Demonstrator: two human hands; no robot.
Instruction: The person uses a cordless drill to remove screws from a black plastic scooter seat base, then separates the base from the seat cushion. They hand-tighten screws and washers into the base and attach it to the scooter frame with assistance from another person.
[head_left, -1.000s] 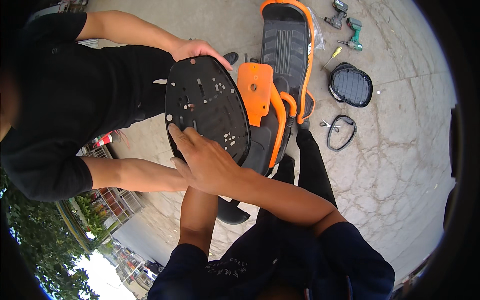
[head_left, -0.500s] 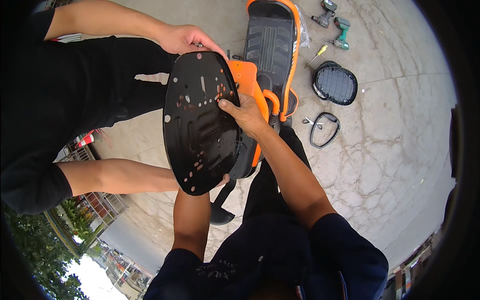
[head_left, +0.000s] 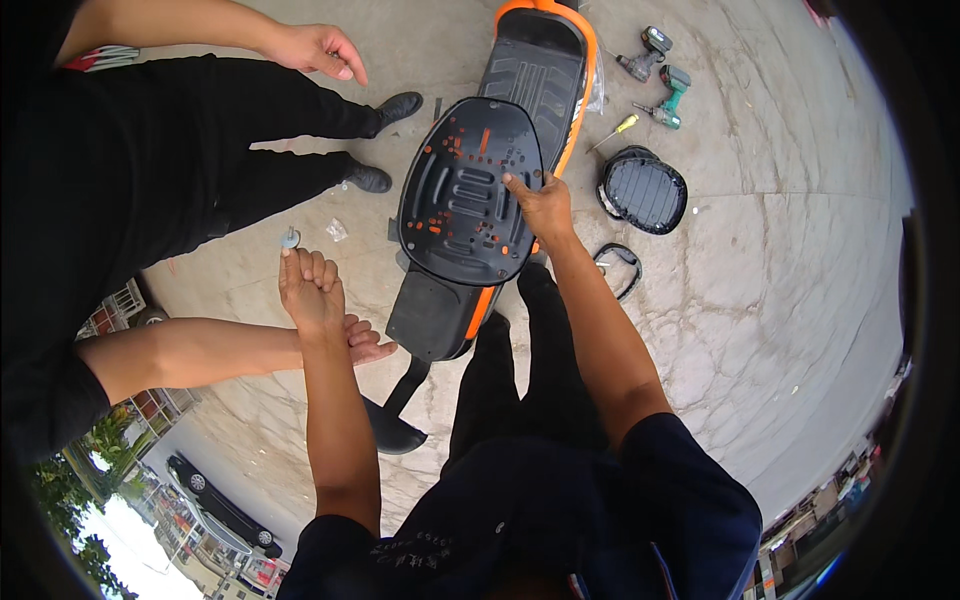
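**A:** Over the scooter [head_left: 470, 300], where's the panel sitting?

**B:** Black seat-base panel [head_left: 470, 190] is over the deck, ribbed underside up. Long axis runs along the scooter, narrow end away from me. My right hand [head_left: 540, 205] has its fingers clamped on the right edge.

**A:** Left?

**B:** My left hand [head_left: 312, 290] is off it, fingers together pinching a small washer [head_left: 290, 238]. Co-worker's hand [head_left: 365, 342] is touching my wrist.

**A:** Floor?

**B:** Drills [head_left: 660, 70] and oval cover [head_left: 643, 190] lie on the concrete, right of the scooter.

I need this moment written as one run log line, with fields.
left hand: raised, holds small washer | right hand: grips black panel edge | panel: over orange scooter | co-worker hand: beside left hand
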